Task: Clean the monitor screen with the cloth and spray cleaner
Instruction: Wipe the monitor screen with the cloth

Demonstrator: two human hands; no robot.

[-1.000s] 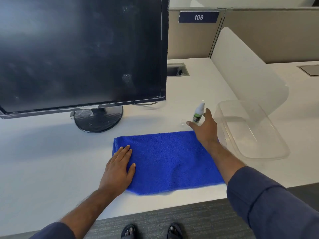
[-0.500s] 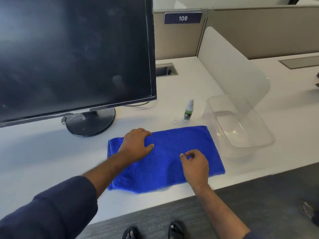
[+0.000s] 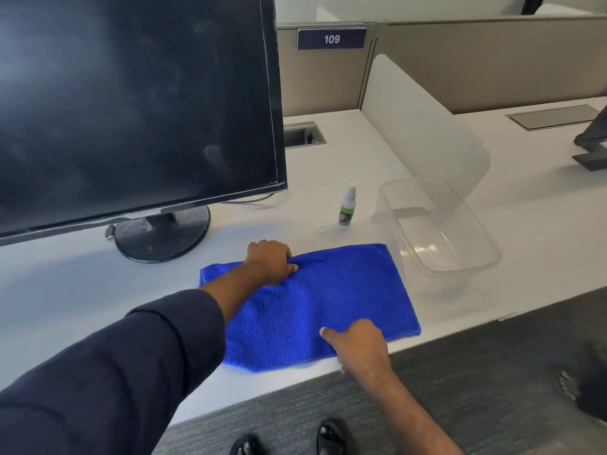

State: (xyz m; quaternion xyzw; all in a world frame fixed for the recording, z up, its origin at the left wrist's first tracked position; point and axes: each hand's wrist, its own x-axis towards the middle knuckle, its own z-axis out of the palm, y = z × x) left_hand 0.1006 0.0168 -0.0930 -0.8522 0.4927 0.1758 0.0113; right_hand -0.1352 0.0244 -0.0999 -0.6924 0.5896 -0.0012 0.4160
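Note:
A blue cloth [image 3: 331, 290] lies flat on the white desk [image 3: 65, 290] in front of me. My left hand [image 3: 271, 261] grips its far edge with curled fingers. My right hand [image 3: 358, 344] pinches its near edge close to the desk front. A small white spray bottle [image 3: 347, 206] with a green label stands upright just beyond the cloth, with its clear cap [image 3: 323, 225] lying beside it. The black monitor [image 3: 131, 93] with a smudged, dusty screen stands on a round base [image 3: 161, 236] at the left.
A clear plastic tub [image 3: 460, 257] sits right of the cloth, touching a frosted divider panel [image 3: 423, 126]. A cable opening [image 3: 302, 136] is cut into the desk behind the monitor. Another monitor's stand [image 3: 591, 152] is at the far right. Someone's foot [image 3: 571, 385] stands on the carpet at right.
My right hand drew back from the spray bottle to the cloth's near edge. My left hand moved from the cloth's left corner to its far edge and curled onto it.

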